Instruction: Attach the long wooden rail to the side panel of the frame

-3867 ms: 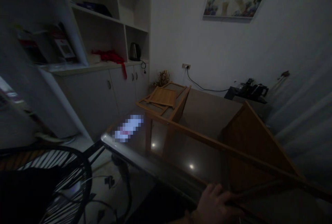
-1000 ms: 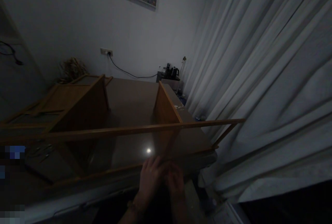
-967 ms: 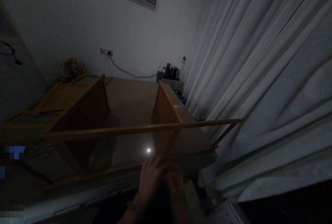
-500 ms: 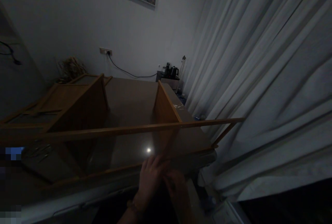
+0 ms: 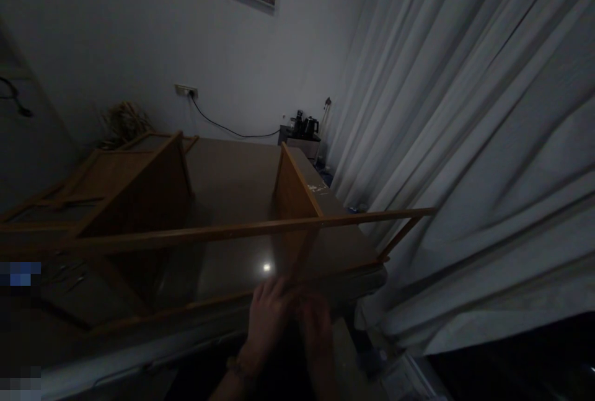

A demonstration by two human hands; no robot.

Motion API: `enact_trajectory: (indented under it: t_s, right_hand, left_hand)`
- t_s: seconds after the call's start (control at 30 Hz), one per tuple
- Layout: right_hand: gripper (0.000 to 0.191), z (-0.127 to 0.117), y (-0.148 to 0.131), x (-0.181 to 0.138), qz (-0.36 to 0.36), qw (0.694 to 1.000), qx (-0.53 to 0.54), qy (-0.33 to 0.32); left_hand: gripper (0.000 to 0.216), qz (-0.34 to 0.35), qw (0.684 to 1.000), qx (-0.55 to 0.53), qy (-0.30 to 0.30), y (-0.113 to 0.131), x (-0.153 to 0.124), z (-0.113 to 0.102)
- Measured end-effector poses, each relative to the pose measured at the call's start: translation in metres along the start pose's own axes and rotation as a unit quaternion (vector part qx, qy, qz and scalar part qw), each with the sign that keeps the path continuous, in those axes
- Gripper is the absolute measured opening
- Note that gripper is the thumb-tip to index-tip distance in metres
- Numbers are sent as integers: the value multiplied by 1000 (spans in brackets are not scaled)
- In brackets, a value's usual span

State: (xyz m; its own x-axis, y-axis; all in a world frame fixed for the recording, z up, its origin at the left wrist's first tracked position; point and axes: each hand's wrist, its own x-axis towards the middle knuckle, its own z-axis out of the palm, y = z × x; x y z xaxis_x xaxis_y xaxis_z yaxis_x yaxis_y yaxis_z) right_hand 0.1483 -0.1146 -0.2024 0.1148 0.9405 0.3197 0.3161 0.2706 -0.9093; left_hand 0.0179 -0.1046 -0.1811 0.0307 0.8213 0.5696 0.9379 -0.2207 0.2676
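Note:
A wooden frame (image 5: 223,232) of long rails and upright boards stands on a brown tabletop in front of me. My left hand (image 5: 268,311), with a bracelet at the wrist, is closed over the frame's near lower rail, by a short upright post (image 5: 303,255). Right beside it, my right hand (image 5: 317,321) has its fingers drawn together near the foot of that post. Dim light and motion blur hide what lies between its fingers. A wooden divider board (image 5: 297,181) rises behind the long rail.
Wooden panels (image 5: 109,171) stand at the left. A black kettle (image 5: 310,126) sits on a small cabinet by the wall, with a cable (image 5: 223,127) running to a socket. Pale curtains (image 5: 418,110) hang along the right side, close to the frame's end.
My right hand has turned and shifted slightly at the lower rail. The left hand keeps its place, and the view has moved a little.

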Motion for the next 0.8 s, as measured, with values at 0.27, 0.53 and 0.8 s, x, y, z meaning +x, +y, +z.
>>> enact_trajectory:
  t_s: [0.27,0.53,0.8]
  right_hand:
    - [29,-17,-4,7,-65,996,-54,-39]
    - [31,-5,-10,4,-64,996,-50,-34]
    - [28,-5,-18,6,-45,998,-42,-27]
  left_hand:
    - [39,3,1000,6,2,-2,0,2]
    - [38,8,1000,-1,11,-2,-1,0]
    - [27,3,1000,-28,7,-2,0,-3]
